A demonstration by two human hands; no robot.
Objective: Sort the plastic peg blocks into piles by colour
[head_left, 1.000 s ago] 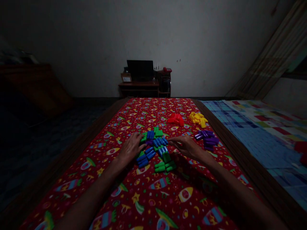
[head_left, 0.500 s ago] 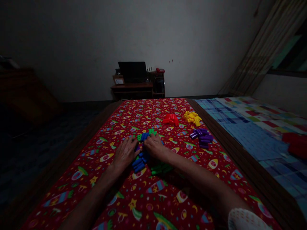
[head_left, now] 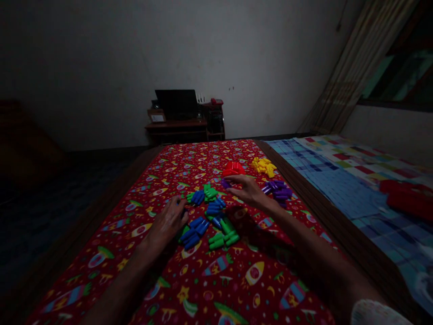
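A mixed heap of blue and green plastic blocks (head_left: 209,219) lies in the middle of a red cloth with rocket prints (head_left: 203,280). My left hand (head_left: 167,223) rests on the cloth at the heap's left edge, fingers curled against the blue pieces. My right hand (head_left: 246,189) is lifted to the right of the heap and pinches a small purple block (head_left: 225,183) at its fingertips. Sorted piles lie beyond: red blocks (head_left: 233,168), yellow blocks (head_left: 263,165) and purple blocks (head_left: 278,190).
The cloth covers a long surface with a dark wooden edge (head_left: 294,176) on the right. A checked blue and multicoloured sheet (head_left: 355,180) lies beyond it, with a red object (head_left: 406,198). A low desk with a dark screen (head_left: 177,115) stands at the far wall.
My right hand has come out of the blue and green heap and moved right and away, now with a purple block in its fingertips. My left hand has slid slightly left.
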